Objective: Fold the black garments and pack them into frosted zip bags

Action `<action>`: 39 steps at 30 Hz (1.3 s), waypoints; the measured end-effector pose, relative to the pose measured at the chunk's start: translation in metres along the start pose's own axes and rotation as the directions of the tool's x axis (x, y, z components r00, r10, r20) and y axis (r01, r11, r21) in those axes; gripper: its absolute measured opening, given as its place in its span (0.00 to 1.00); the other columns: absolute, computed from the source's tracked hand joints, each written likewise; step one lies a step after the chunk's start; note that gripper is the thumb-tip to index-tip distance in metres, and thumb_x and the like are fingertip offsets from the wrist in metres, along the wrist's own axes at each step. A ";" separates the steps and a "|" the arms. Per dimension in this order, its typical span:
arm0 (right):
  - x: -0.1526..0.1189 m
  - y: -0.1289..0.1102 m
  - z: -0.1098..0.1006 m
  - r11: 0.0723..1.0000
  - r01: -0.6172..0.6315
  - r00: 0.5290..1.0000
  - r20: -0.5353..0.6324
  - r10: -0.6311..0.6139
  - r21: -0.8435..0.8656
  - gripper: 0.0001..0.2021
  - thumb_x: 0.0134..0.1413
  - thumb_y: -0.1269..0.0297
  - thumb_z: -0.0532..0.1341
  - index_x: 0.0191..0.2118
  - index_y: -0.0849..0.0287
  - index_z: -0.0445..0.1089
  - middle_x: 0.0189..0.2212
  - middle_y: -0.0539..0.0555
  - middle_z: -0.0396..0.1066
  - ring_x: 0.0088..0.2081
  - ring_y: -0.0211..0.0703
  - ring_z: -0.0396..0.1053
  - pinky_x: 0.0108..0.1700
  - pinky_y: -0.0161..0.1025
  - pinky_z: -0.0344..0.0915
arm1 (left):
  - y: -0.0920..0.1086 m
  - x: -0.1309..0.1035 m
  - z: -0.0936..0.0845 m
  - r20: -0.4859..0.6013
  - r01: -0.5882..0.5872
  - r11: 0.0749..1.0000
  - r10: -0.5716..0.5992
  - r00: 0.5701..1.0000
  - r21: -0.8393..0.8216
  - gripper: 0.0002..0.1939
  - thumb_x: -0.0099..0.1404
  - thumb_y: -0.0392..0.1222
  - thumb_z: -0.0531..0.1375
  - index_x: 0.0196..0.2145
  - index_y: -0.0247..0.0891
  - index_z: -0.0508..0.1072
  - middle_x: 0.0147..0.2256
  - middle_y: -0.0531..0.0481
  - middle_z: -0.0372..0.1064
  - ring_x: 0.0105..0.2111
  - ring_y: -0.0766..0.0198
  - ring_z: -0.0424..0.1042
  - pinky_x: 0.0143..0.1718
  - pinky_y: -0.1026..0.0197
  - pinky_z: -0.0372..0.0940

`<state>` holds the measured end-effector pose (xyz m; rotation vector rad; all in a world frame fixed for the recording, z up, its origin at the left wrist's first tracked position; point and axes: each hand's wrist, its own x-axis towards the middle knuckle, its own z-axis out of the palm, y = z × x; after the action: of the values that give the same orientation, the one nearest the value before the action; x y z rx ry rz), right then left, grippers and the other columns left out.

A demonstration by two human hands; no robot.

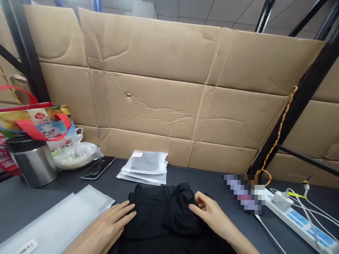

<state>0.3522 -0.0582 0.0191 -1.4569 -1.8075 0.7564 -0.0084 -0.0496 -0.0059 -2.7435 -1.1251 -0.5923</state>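
Black garment (148, 218): left flat, right bunched. My left hand (107, 224): fingers slightly apart. My right hand (213, 213): fingers curled; cannot confirm pinch.

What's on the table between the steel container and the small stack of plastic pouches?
A clear plastic bag nearer the container, then a dark-screened phone towards the pouches; the head view shows both.

Matt black cloth (156, 218), brushed-metal flask (37, 164), creased matt cardboard (153, 84), glossy phone (97, 168).
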 end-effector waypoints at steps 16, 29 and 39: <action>0.020 -0.013 -0.007 0.871 -0.125 0.947 -0.319 -0.039 -0.474 0.07 0.50 0.69 0.56 0.32 0.52 0.55 0.23 0.45 0.63 0.24 0.41 0.62 0.27 0.35 0.53 | 0.030 0.053 0.018 0.039 -0.021 0.968 0.032 0.999 -0.252 0.17 0.67 0.33 0.54 0.51 0.46 0.71 0.49 0.53 0.73 0.50 0.59 0.70 0.52 0.58 0.67; 0.003 -0.054 0.050 0.801 0.438 0.895 0.277 -0.349 -0.408 0.47 0.37 0.55 0.73 0.63 0.61 0.55 0.63 0.62 0.53 0.64 0.57 0.49 0.64 0.51 0.49 | 0.022 0.044 -0.023 0.119 0.201 0.948 -0.175 0.977 -0.249 0.15 0.66 0.34 0.51 0.46 0.44 0.72 0.45 0.49 0.73 0.44 0.57 0.73 0.45 0.60 0.66; 0.012 -0.035 0.074 0.809 0.368 0.924 0.276 -0.264 -0.459 0.41 0.49 0.60 0.67 0.65 0.67 0.50 0.64 0.62 0.52 0.64 0.53 0.49 0.65 0.48 0.47 | -0.056 -0.049 -0.068 0.326 0.628 0.778 -0.597 0.733 0.013 0.09 0.51 0.49 0.62 0.24 0.41 0.70 0.25 0.57 0.70 0.26 0.61 0.68 0.28 0.66 0.59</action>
<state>0.2706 -0.0553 0.0045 -1.3567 -2.4640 0.2658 -0.1004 -0.0581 0.0352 -2.5535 -2.1804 -0.2577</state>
